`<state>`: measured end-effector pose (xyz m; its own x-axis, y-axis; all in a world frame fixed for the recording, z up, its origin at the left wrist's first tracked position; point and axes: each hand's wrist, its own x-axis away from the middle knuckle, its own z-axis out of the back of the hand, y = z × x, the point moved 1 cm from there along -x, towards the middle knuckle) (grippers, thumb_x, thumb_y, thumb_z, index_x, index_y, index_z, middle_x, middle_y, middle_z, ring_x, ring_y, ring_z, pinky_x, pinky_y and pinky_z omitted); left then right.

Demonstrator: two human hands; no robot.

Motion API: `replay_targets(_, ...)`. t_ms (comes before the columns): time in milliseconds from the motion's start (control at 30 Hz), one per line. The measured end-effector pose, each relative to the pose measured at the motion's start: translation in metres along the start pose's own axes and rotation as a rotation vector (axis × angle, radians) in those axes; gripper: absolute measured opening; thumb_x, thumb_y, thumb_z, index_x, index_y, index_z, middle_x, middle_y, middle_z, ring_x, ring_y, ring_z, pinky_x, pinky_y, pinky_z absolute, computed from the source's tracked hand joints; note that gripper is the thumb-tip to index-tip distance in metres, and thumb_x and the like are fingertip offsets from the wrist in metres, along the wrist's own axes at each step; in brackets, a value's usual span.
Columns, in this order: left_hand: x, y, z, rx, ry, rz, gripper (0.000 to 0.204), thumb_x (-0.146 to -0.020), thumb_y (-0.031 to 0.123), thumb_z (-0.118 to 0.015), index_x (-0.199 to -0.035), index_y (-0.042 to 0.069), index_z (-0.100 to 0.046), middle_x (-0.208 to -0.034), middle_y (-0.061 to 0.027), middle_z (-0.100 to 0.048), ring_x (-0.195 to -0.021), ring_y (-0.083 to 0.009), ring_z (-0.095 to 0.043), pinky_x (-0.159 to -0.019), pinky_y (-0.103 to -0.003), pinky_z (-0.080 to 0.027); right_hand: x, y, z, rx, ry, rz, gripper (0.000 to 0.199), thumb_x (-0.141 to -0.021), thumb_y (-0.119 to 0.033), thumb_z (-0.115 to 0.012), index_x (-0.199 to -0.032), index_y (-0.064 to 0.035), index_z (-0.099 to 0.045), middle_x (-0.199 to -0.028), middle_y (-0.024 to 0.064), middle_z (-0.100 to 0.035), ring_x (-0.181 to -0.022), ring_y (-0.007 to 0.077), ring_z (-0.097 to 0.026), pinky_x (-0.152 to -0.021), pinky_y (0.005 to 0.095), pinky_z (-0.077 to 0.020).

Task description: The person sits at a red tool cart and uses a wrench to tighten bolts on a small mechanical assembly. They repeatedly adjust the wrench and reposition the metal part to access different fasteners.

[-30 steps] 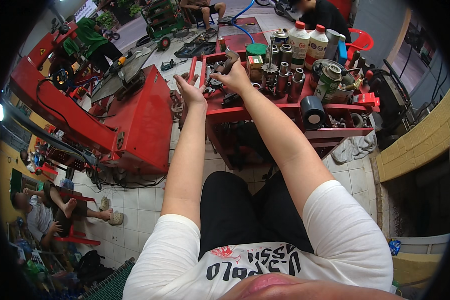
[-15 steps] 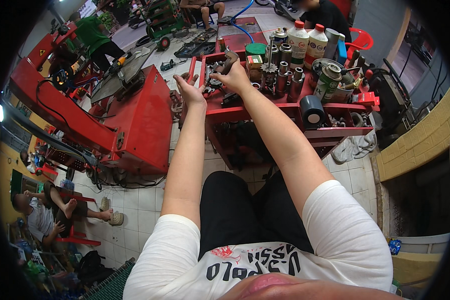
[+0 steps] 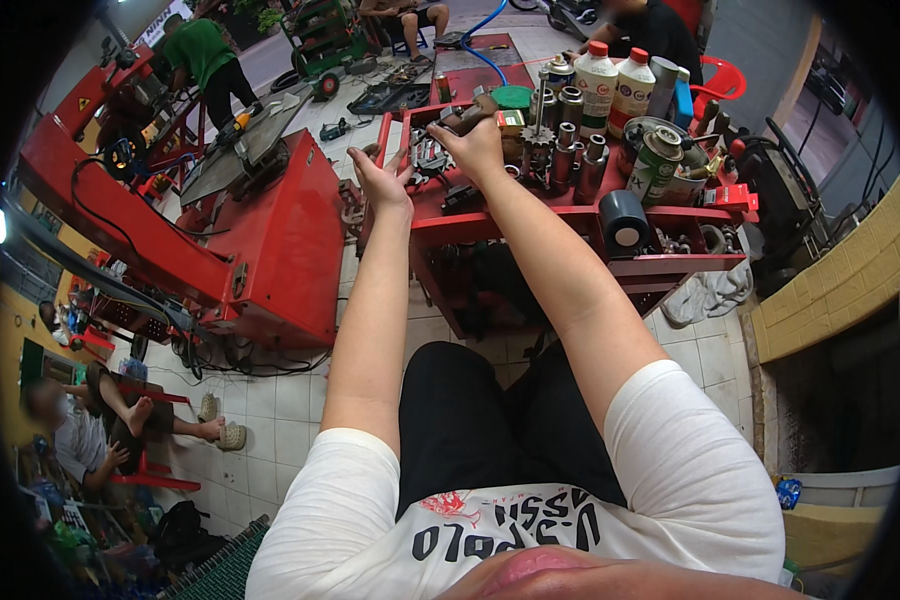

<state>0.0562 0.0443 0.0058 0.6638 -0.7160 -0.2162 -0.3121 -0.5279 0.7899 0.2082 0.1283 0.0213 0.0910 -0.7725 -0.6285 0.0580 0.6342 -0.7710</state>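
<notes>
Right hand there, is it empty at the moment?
No, the right hand has its fingers around a dark, brownish piece over the red cart.

Dull brown-grey part [image 3: 462, 119], elongated, slightly tilted, held in the right hand [image 3: 477, 148], above the red cart [image 3: 570, 223]

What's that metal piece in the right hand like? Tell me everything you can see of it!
The metal piece is longish, uneven and grey-brown, and looks like dull, worn metal. It lies slanted, its rounded right end tipped up in the picture. The right hand grips it, covering part of it. It is over the red cart; whether it touches anything there, I can't tell. The left hand is apart from it.
</notes>
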Motion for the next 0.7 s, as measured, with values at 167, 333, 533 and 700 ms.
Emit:
replay_targets(167, 0.004, 0.004, -0.005, -0.035, -0.001, -0.002, 0.069, -0.104, 0.066, -0.04, -0.131, 0.003, -0.036, -0.131, -0.0144, -0.044, -0.121, -0.05, -0.06, -0.088, -0.063, -0.056, -0.001, 0.008, -0.003, -0.013, 0.018, 0.018, 0.079, -0.073, -0.034, -0.094, -0.125, 0.0029, -0.047, -0.094, 0.0145, -0.073, -0.086, 0.0275, -0.071, -0.078, 0.038, -0.0557)
replay_targets(333, 0.012, 0.012, -0.012, -0.072, 0.008, 0.007, 0.066, -0.104, 0.061, -0.046, -0.131, 0.001, -0.036, -0.134, -0.0163, -0.044, -0.115, -0.0497, -0.063, -0.077, -0.052, -0.063, 0.005, 0.008, -0.004, 0.106, -0.076, 0.031, 0.095, -0.071, -0.038, -0.095, -0.134, 0.0059, -0.039, -0.104, 0.0183, -0.073, -0.101, 0.0308, -0.073, -0.087, 0.038, -0.0563)
replay_targets(533, 0.016, 0.015, -0.014, -0.09, 0.025, -0.03, 0.062, -0.105, 0.057, -0.048, -0.129, 0.001, -0.038, -0.131, -0.0149, -0.047, -0.109, -0.0475, -0.066, -0.074, -0.05, -0.064, 0.004, -0.001, -0.003, -0.005, -0.098, -0.118, 0.094, -0.071, -0.04, -0.094, -0.132, 0.0064, -0.04, -0.107, 0.0209, -0.073, -0.101, 0.0328, -0.073, -0.086, 0.0391, -0.0566)
replay_targets(700, 0.017, 0.013, -0.018, -0.107, -0.005, -0.011, 0.058, -0.105, 0.055, -0.047, -0.127, 0.002, -0.04, -0.13, -0.0149, -0.048, -0.105, -0.0448, -0.068, -0.07, -0.047, -0.064, 0.0, 0.008, -0.002, 0.071, -0.06, -0.025, 0.093, -0.071, -0.041, -0.094, -0.132, 0.0062, -0.04, -0.105, 0.0199, -0.073, -0.098, 0.0333, -0.073, -0.086, 0.0402, -0.0566)
